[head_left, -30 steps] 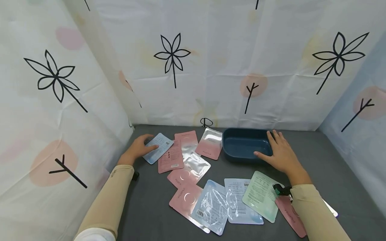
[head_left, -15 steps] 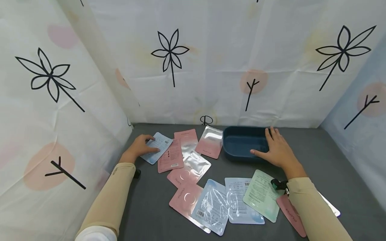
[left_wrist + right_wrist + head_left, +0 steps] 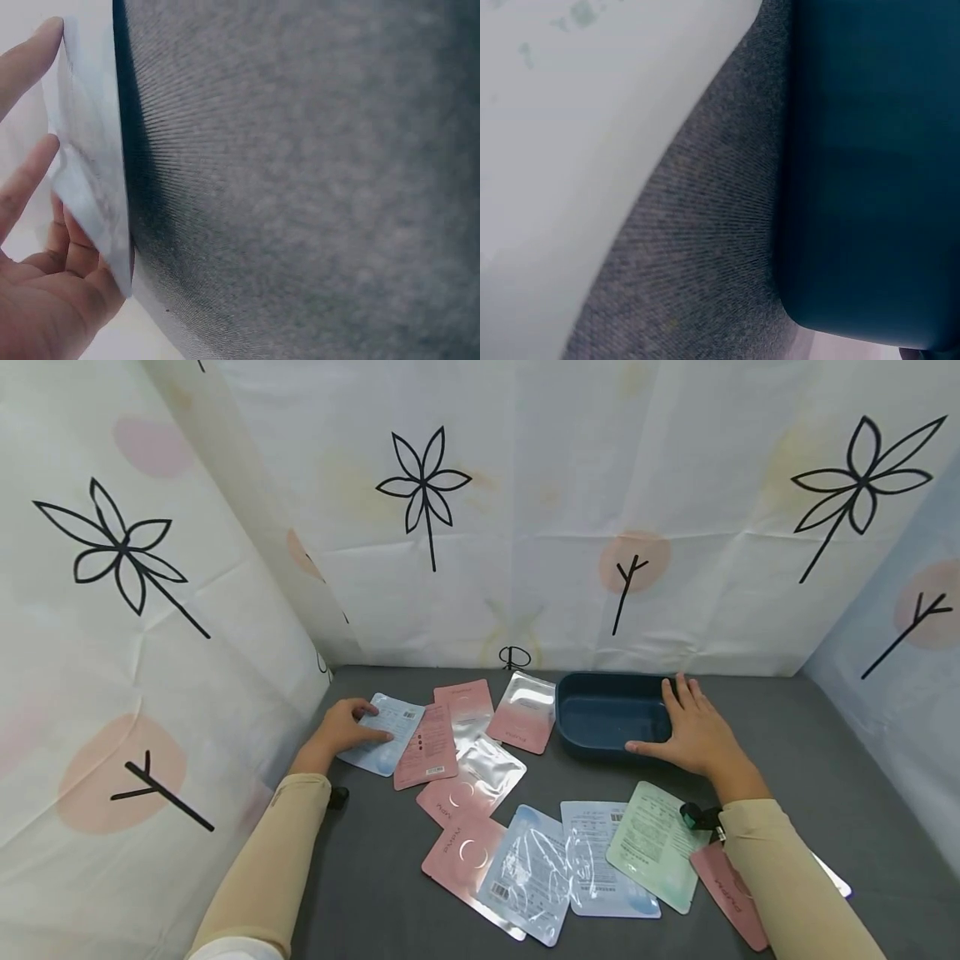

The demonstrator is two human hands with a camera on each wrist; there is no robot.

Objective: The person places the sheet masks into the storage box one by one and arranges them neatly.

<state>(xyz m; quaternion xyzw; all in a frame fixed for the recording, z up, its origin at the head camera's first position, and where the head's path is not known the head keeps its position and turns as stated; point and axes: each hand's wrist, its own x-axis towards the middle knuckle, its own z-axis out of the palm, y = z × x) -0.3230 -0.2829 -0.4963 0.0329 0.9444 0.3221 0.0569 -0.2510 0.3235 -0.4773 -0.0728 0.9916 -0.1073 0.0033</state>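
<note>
At the left of the table, my left hand [image 3: 341, 732] grips a light-blue sheet mask packet [image 3: 392, 727] by its left side, thumb on top and other fingers at its edge. In the left wrist view the packet [image 3: 94, 112] is bent between the fingers [image 3: 26, 187], one edge near the grey cloth. It partly overlaps a pink sheet mask packet [image 3: 427, 747]. My right hand [image 3: 697, 731] rests with spread, fairly straight fingers on the right end of a dark-blue rectangular bin [image 3: 611, 752]. The bin's long wall [image 3: 870, 187] fills the right of the right wrist view.
Pink-and-silver packets [image 3: 517, 718] lie between the left hand and the bin. In front are more pink, blue [image 3: 525, 868] and green [image 3: 656, 847] packets, several overlapping. A pink packet [image 3: 727, 897] lies partly under the right forearm. Patterned cloth walls [image 3: 510, 527] enclose the grey table [image 3: 360, 877].
The left hand's light-blue packet has shifted slightly left and turned a little, uncovering more of the pink packet beside it. The right hand stays at the bin. The head view has shifted slightly.
</note>
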